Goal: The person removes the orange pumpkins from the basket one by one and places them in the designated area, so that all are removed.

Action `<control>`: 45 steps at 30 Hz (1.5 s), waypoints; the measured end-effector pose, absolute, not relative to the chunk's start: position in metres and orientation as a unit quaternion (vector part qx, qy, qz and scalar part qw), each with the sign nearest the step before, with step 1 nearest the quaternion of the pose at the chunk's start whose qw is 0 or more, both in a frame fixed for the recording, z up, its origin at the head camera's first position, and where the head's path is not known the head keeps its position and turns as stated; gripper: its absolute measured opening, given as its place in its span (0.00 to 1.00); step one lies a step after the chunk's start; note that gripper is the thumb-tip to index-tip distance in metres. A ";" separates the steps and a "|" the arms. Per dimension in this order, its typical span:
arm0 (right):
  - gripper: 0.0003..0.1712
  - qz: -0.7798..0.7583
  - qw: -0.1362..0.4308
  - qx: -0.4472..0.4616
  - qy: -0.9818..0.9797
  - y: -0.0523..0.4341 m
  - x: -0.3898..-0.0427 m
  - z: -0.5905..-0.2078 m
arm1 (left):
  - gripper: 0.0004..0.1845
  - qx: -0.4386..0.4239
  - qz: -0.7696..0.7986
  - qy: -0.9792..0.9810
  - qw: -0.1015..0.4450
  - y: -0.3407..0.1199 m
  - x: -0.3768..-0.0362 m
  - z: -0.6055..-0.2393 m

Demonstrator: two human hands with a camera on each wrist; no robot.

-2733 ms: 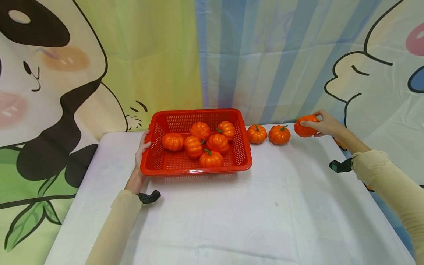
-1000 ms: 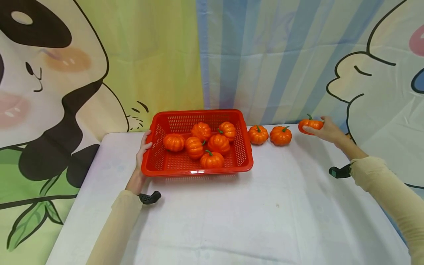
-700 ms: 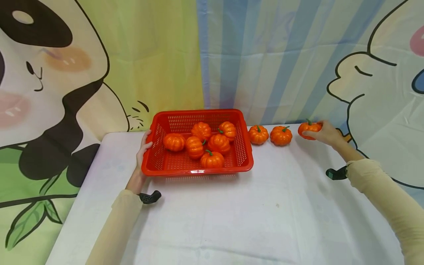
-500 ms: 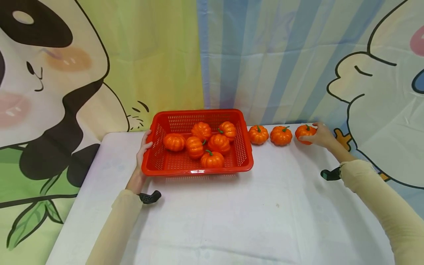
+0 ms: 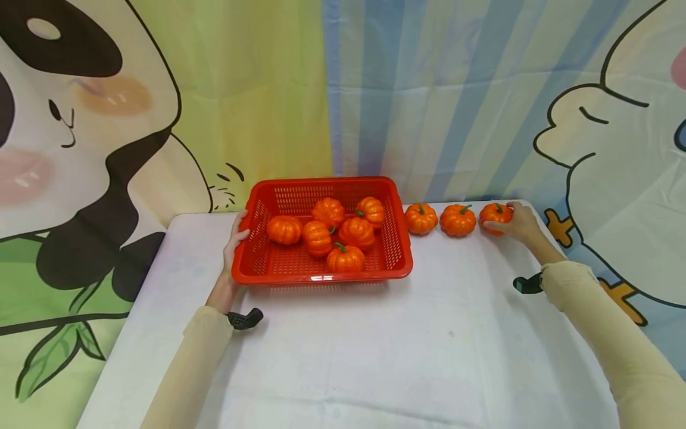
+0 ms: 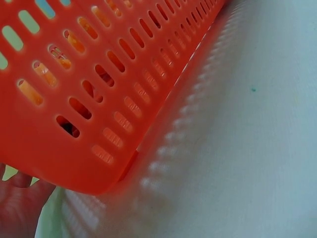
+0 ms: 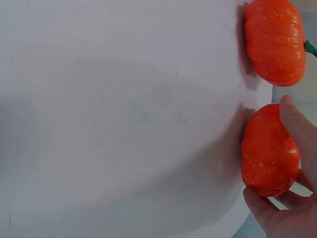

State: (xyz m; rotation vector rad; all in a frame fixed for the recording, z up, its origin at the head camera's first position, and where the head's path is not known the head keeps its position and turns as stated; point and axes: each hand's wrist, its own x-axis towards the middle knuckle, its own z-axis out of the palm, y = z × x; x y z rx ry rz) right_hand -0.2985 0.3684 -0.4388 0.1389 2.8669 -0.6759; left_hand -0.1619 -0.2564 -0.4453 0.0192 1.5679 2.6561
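Note:
My left hand [image 5: 230, 247] holds the left side of a red plastic basket [image 5: 268, 279], fingers at its rim. In the left wrist view, part of that hand [image 6: 22, 203] shows below the slotted wall of the basket [image 6: 148, 54]. Several small orange pumpkins [image 5: 345, 258] lie inside. At the table's far right corner, my right hand [image 5: 524, 226] grips an upright pumpkin [image 5: 494, 215], thumb and fingers on opposite sides. The right wrist view shows this pumpkin [image 7: 270, 153] low at the table edge, with a second one [image 7: 275, 42] beside it.
Two more pumpkins, one [image 5: 421, 218] against the basket's right side and one [image 5: 458, 220] beside it, make a row with the gripped one along the back edge. A white cloth covers the table [image 5: 375, 351]. A printed curtain [image 5: 386, 89] hangs right behind.
My right hand has brought its pumpkin down onto the table and slightly left, in line with the other two; its stem now points up. The left hand and basket stay put.

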 end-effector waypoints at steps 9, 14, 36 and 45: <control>0.59 -0.228 0.107 0.052 0.966 0.371 -0.299 -0.445 | 0.28 0.012 0.861 0.507 0.027 -0.258 -0.163 -0.449; 0.67 -0.226 0.142 0.069 0.961 0.373 -0.295 -0.439 | 0.28 0.013 0.862 0.507 0.028 -0.258 -0.164 -0.449; 0.50 -0.323 0.052 -0.154 0.932 0.223 -0.219 -0.340 | 0.30 0.010 0.862 0.507 0.030 -0.258 -0.163 -0.449; 0.47 -0.336 0.117 -0.242 0.903 0.173 -0.183 -0.334 | 0.29 0.010 0.858 0.512 0.029 -0.260 -0.164 -0.452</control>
